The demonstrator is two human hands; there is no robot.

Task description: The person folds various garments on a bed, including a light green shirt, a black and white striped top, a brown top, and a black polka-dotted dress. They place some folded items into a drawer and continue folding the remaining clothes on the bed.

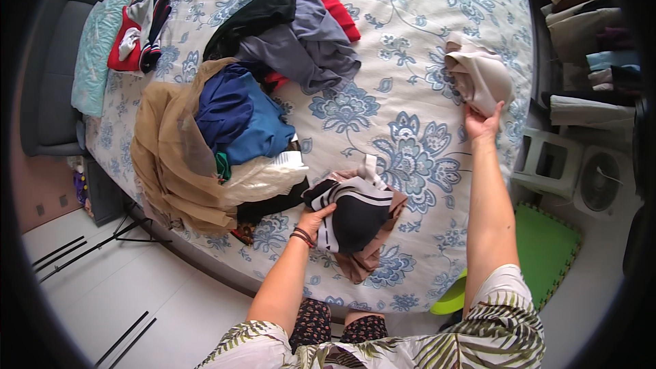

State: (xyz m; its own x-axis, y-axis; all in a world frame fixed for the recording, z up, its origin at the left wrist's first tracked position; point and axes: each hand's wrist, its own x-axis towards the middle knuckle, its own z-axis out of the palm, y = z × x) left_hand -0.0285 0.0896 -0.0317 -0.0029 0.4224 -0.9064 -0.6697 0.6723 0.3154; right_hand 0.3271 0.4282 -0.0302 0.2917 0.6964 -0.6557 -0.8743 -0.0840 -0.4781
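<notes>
A black and light grey bra [359, 215] is in my left hand [313, 221], thumb on top of it, over a dusty-brown garment [359, 264] on the bed. My right hand [483, 122] reaches out to the far right and grips the near edge of a beige bra [484, 74] lying on the floral bedspread [410, 87]; some of its fingers are hidden beneath the cup. Left of the black bra lies a heap with a tan sheer garment [169, 148], blue cloth [256, 123] and cream lace [266, 177]. Beyond it are grey-purple [307, 46], black [251, 20] and red garments [338, 13].
Folded clothes [138, 36] and a mint-coloured padded item [100, 56] lie at the bed's far left. Shelves of clothes [589, 31], a white stool [546, 164] and a fan [600, 182] stand to the right. A green foam mat [546, 251] and black metal rods [92, 248] are on the floor.
</notes>
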